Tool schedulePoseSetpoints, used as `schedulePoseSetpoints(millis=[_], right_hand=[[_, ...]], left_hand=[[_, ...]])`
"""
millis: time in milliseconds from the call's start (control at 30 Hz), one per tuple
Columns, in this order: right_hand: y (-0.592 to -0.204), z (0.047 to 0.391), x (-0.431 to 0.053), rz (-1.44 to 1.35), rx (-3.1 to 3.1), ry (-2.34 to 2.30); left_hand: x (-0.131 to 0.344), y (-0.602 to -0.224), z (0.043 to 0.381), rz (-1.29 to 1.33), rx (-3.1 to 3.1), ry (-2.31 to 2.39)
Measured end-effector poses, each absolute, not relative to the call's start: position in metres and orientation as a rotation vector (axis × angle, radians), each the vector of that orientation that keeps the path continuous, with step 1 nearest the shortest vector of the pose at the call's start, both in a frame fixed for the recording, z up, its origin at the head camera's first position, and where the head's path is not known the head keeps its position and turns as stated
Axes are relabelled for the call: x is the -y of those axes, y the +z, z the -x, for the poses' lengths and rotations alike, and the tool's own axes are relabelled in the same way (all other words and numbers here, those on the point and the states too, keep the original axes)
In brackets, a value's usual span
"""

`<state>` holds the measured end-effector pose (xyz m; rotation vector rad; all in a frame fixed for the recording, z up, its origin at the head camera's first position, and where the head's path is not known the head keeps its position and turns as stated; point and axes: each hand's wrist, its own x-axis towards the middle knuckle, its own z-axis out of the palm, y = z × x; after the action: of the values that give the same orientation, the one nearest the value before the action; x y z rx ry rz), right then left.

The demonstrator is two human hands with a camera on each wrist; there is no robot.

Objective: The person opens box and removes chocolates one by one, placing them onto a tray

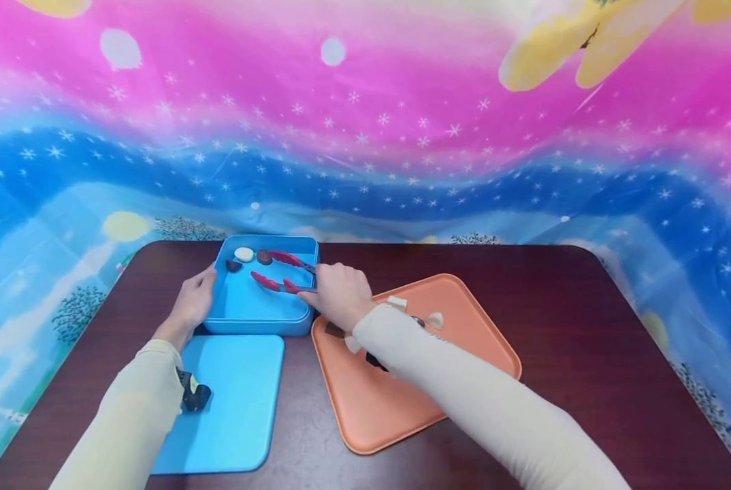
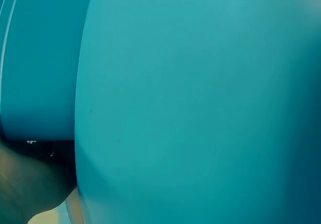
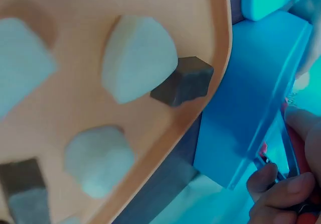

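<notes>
My right hand (image 1: pixel 343 292) grips a pair of red-tipped tongs (image 1: pixel 284 286) that reaches over the right side of a blue box (image 1: pixel 261 328). The tongs' two arms are spread apart. Beside the upper tip lies a dark brown round piece (image 1: pixel 264 256). A white oval piece (image 1: pixel 244 254) and another dark piece (image 1: pixel 233 266) sit nearby, inside the box at its far left. My left hand (image 1: pixel 189 305) rests along the box's left outer wall with fingers fairly straight. In the right wrist view, fingers (image 3: pixel 283 191) curl round the tongs' handles.
Right of the box, an orange tray (image 1: pixel 365 435) carries several white pieces (image 3: pixel 143 58) and dark blocks (image 3: pixel 185 81), partly hidden by my right forearm. A flat blue lid (image 1: pixel 243 408) lies in front of the box, under my left sleeve. A patterned cloth hangs behind the dark table (image 1: pixel 574 327).
</notes>
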<state>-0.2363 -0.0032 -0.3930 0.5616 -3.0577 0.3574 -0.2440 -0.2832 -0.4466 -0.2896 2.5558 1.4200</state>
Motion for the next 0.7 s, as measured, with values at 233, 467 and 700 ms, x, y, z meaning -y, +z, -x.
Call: schedulePoseSetpoints(millis=[233,467,700], right_hand=[[-0.394,0.242,0.019,-0.537,3.041,0.109],[-0.390,0.249,0.029,-0.535,3.096,0.181],[-0.390,0.251,0.034,-0.529,3.133,0.184]], left_hand=[[0.280,-0.444,0.247,0.270,-2.581,1.400],[0.280,-0.441,0.248,0.284,-2.583,1.394],[0.284,-0.444,0.246,0.301,-2.585,1.386]])
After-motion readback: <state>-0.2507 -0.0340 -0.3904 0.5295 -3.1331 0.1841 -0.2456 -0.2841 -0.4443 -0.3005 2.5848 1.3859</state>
